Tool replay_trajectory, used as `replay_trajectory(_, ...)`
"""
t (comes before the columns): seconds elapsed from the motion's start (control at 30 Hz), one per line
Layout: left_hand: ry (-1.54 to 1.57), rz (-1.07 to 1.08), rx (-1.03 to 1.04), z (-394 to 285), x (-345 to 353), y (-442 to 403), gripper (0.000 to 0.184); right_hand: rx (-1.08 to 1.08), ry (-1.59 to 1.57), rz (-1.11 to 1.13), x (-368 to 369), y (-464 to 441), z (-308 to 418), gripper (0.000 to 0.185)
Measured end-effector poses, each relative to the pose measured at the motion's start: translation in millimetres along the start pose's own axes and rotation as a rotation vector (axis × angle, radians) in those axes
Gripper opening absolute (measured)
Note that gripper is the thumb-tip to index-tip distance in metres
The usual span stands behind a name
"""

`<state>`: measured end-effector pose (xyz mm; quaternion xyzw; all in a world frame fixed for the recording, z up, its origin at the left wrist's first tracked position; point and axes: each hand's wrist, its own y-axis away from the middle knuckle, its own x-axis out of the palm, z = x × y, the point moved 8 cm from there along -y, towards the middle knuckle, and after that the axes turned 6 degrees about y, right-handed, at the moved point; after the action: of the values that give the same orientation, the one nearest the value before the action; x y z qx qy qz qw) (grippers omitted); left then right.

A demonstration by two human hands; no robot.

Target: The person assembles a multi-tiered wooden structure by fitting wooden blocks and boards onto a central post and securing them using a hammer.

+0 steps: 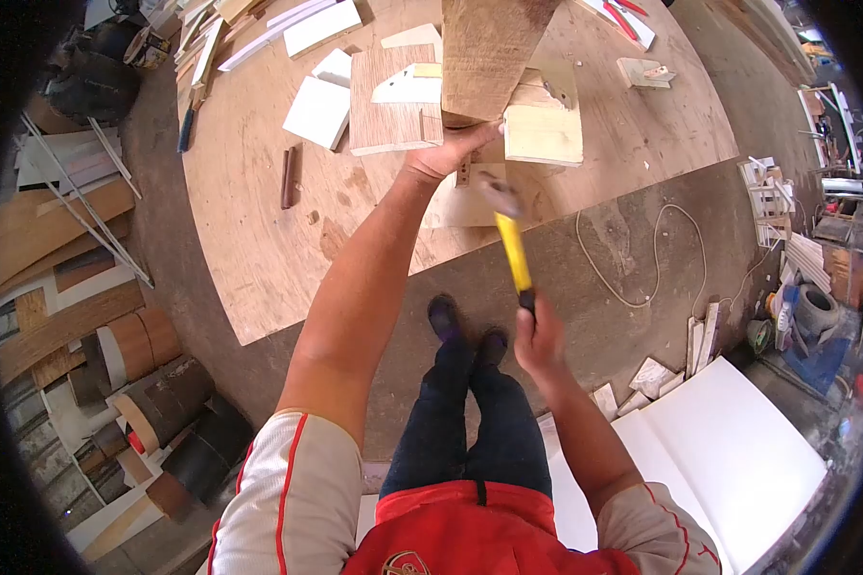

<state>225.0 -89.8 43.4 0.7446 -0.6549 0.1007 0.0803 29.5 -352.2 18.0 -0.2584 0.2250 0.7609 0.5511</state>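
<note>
My left hand (451,153) is wrapped round the lower end of an upright wooden board (489,62) above the worktable (259,249). On either side of that board are a wood-grained block (388,110) and a pale block (544,132). My right hand (541,335) is closed round the black grip of a hammer (514,251) with a yellow handle. The hammer's head, blurred, is just below the pale block, near the table's front edge. My left fingers are partly hidden by the board.
White blocks (318,110) and a brown stick (289,177) lie on the table's left. Red-handled pliers (621,19) and a small wooden piece (645,73) are at the right. A cord (657,259) crosses the floor; white panels (729,450) stand behind my right arm.
</note>
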Motion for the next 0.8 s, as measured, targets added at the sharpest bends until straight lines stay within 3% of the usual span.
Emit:
replay_trajectory(0.1, -0.014, 0.009, 0.011, 0, 0, -4, 0.061, -0.004, 0.199, 0.183, 18, -7, -12, 0.039)
replay_trajectory(0.3, -0.020, 0.007, 0.032, -9, 2, 0, 0.063, 0.001, -0.079, 0.027, -2, 2, -3, 0.040)
replay_trajectory(0.33, -0.016, 0.014, 0.019, -8, 0, 0, 0.064, 0.031, -0.011, 0.061, 4, -1, -6, 0.040)
replay_trajectory(0.4, -0.007, -0.006, 0.030, -8, 2, 1, 0.054, 0.090, 0.129, 0.123, 13, -11, -10, 0.040)
replay_trajectory(0.47, -0.001, -0.068, 0.085, -13, 5, 3, 0.032, 0.096, 0.055, 0.123, 4, -14, -3, 0.039)
replay_trajectory(0.6, -0.016, -0.046, 0.092, -15, 3, 4, 0.035, -0.091, -0.059, -0.024, -8, -4, 7, 0.037)
replay_trajectory(0.7, -0.001, -0.048, 0.057, -10, 2, 6, 0.035, -0.018, 0.077, 0.049, 9, -17, -4, 0.037)
replay_trajectory(0.8, -0.016, -0.042, 0.066, -3, -1, 1, 0.034, -0.043, 0.020, 0.060, 1, -16, 3, 0.037)
